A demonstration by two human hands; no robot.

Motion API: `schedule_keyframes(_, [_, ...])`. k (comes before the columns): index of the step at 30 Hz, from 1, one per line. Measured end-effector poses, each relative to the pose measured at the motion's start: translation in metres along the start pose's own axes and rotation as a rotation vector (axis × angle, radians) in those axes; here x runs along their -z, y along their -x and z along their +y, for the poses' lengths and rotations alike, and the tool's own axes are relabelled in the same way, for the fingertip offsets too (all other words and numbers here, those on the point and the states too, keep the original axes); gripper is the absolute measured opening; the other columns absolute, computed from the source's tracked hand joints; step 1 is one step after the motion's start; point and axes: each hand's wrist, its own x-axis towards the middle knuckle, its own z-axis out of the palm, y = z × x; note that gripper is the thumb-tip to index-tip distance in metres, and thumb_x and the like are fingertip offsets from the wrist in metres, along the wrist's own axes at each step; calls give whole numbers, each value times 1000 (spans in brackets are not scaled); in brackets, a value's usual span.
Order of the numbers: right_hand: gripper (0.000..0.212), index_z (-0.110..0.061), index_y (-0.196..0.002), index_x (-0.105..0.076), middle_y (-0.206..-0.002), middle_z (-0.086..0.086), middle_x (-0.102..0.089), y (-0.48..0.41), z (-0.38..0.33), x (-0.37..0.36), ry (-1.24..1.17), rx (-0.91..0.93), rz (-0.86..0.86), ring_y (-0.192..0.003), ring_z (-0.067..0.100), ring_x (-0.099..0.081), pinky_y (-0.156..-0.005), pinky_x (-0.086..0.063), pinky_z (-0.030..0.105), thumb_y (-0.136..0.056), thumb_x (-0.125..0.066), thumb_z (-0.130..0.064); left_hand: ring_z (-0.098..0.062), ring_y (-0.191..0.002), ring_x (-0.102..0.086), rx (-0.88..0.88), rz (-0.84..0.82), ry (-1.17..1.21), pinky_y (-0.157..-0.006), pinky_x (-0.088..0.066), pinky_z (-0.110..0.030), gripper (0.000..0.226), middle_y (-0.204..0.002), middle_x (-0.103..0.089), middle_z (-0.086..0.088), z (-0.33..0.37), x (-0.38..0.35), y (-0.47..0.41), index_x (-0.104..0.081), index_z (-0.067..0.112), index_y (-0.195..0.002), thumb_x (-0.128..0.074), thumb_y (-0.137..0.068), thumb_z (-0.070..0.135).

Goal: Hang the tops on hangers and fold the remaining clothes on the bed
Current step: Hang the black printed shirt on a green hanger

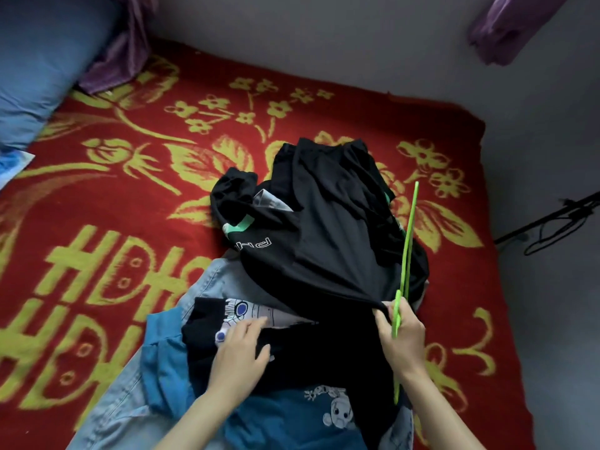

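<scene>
On red blanket [113, 206]: clothes heap [324, 238], blue pillow [42, 66]

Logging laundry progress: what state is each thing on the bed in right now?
black top: crumpled, unhung, edge pinched by right hand.
green hanger: gripped in right hand, bare.
black printed garment: unfolded, left hand resting on it.
blue top: unfolded, partly covered.
jeans: unfolded, under the pile.
</scene>
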Motion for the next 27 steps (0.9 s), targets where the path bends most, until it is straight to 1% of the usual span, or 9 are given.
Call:
schedule_keyframes(4, [49,-25,-61,-33,-62,1,-55,25,-19,26,-101,20,-96,-65,9,-58,-60,-38,10,-78,-68,5,-26,-107,-59,-270,62,-50,-79,-54,-37,77,-118,-61,-8,33,-6,12,-51,14,-128,-86,-60,27])
schedule_keyframes(7, [49,-18,-60,-29,-64,18,-57,41,-38,44,-144,41,-173,-73,1,-61,-63,-40,10,-78,-68,5,-20,-109,-45,-391,125,-56,-74,-55,-35,89,-120,-61,-10,56,4,22,-44,18,-131,-84,-54,39])
schedule_keyframes(11, [50,-17,-61,-27,-59,3,-48,69,-57,59,-112,124,-417,-76,7,-61,-61,-40,14,-78,-68,5,-16,-111,-43,-485,144,-100,-73,-53,-30,63,-122,-61,-1,70,15,44,-47,28,-125,-56,-66,49])
schedule_keyframes(15, [48,-32,-59,-31,-54,-10,-40,102,-59,65,-87,166,-532,-55,8,-38,-57,-34,24,-77,-67,-6,-18,-110,-57,-513,81,-57,-79,-50,-36,27,-105,-68,10,66,19,73,-67,28,-84,-42,-75,35])
schedule_keyframes(17, [54,-32,-59,-28,-52,-13,-43,121,-57,68,-75,132,-494,-56,3,-43,-62,-39,28,-77,-69,-2,-12,-116,-54,-472,-6,-30,-104,-31,-37,28,-108,-66,11,63,21,90,-68,22,-98,-43,-88,29])
schedule_keyframes(19, [54,-26,-60,-26,-53,-12,-41,139,-51,66,-55,94,-466,-56,4,-41,-61,-37,30,-76,-69,3,-9,-108,-54,-411,-58,1,-109,-14,-28,24,-106,-66,8,56,20,105,-64,18,-109,-44,-96,23])
schedule_keyframes(21, [49,-25,-61,-30,-58,-13,-51,155,-47,66,-29,63,-465,-59,5,-47,-62,-39,31,-73,-65,7,-19,-87,-59,-365,-40,141,-98,-29,-29,22,-85,-68,4,58,26,125,-66,15,-98,-46,-93,23])
schedule_keyframes(24, [46,-22,-63,-31,-84,-17,-63,177,-42,67,-31,17,-445,-88,10,-64,-76,-46,31,-74,-67,4,-27,-70,-58,-325,-30,267,-72,-38,-28,21,-64,-64,-1,56,34,148,-66,26,-83,-45,-80,30])
schedule_keyframes(27, [42,-16,-68,-33,-100,-5,-59,197,-40,65,4,21,-429,-101,8,-57,-82,-42,21,-75,-73,-7,-22,-65,-59,-373,-35,319,-66,-44,-29,20,-64,-65,0,54,46,163,-51,34,-98,-48,-79,29])
